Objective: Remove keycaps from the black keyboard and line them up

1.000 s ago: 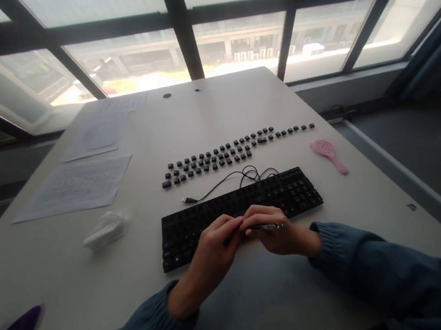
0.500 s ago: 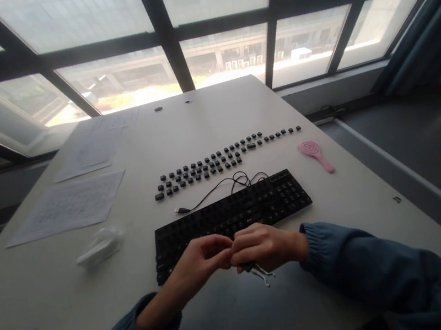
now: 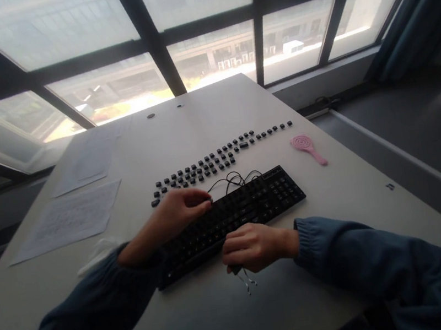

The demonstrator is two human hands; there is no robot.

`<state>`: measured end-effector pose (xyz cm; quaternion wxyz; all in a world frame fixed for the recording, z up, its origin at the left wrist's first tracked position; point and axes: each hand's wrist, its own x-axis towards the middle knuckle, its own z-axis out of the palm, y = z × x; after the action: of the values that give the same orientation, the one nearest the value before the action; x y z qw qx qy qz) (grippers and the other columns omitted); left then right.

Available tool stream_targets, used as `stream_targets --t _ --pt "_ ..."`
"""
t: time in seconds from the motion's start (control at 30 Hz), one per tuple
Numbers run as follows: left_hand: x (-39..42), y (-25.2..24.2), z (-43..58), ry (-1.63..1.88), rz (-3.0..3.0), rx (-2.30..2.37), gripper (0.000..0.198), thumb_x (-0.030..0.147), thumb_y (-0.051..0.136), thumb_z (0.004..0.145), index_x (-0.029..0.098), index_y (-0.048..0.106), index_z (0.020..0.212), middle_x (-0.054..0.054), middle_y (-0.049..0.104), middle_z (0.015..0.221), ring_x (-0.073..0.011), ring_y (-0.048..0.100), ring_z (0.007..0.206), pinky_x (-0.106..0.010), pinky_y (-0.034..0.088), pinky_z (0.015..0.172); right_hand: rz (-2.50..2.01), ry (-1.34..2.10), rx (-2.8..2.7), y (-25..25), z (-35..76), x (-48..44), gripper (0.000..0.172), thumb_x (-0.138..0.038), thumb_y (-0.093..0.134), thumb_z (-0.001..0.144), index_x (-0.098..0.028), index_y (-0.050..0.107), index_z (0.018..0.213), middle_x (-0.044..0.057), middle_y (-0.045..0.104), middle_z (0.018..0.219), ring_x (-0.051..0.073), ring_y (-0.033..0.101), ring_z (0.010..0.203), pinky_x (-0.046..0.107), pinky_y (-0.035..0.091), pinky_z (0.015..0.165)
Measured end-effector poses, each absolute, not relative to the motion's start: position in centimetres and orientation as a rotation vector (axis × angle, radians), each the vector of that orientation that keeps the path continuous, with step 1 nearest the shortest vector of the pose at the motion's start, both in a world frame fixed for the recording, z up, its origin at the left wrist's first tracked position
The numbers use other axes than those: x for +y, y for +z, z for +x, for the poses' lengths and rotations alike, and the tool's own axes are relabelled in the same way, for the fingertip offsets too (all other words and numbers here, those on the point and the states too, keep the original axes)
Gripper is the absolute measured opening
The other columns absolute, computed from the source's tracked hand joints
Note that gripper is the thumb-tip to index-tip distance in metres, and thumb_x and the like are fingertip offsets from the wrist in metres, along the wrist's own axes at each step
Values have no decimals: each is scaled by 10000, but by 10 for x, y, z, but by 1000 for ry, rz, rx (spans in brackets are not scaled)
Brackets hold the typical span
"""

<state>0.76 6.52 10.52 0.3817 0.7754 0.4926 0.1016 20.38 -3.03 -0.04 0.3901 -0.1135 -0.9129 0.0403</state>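
Note:
A black keyboard (image 3: 247,203) lies slanted in front of me, some of its upper keys looking bare. My left hand (image 3: 179,209) is over its back left part, thumb and finger pinched on a small dark piece that looks like a keycap, mostly hidden by the fingertips. At the keyboard's front edge, my right hand (image 3: 248,248) is closed around a keycap puller (image 3: 246,279), whose wire prongs stick out below the fist. Behind the keyboard, loose black keycaps (image 3: 211,161) stand in slanting rows. The keyboard cable (image 3: 234,179) is coiled between them, partly behind my left hand.
A pink hairbrush (image 3: 307,147) lies right of the keyboard. Printed paper sheets (image 3: 70,219) cover part of the white table (image 3: 380,223) at left. A crumpled white plastic wrapper (image 3: 98,253) is partly behind my left sleeve. Windows border the table's far side.
My left hand has parted from the right and moved forward and left over the keyboard. My right hand keeps the puller near the front edge. The view has tilted slightly.

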Motion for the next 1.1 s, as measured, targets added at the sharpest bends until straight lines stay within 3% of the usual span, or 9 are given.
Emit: stream_targets --t 0.13,0.4,0.73,1.1 --pt "129 105 44 309 2265 1260 373 456 714 730 183 787 973 -60 772 810 -203 706 732 -285 552 709 -493 88 -2195 -6 204 -18 74 -149 551 962 -138 624 967 70 658 901 140 609 804 257 519 696" --pt "196 66 118 264 2536 1272 392 437 665 728 182 791 998 -60 776 884 -213 692 781 -267 510 748 -888 36 -2061 -12 221 3 117 -175 571 961 -118 614 1054 111 650 990 157 644 915 270 544 822" --pt "212 56 147 276 2604 1234 335 408 662 742 208 791 977 -48 771 867 -207 671 781 -275 491 797 -960 51 -2176 -9 226 0 166 -133 520 976 -119 629 1100 125 641 1087 164 637 1053 267 526 940" --pt "220 45 153 263 2567 1180 301 391 668 740 191 786 931 -65 768 911 -211 675 816 -291 493 799 -907 36 -2146 -13 224 -2 155 -182 505 1001 -120 623 1080 120 649 1071 161 643 1012 272 542 897"
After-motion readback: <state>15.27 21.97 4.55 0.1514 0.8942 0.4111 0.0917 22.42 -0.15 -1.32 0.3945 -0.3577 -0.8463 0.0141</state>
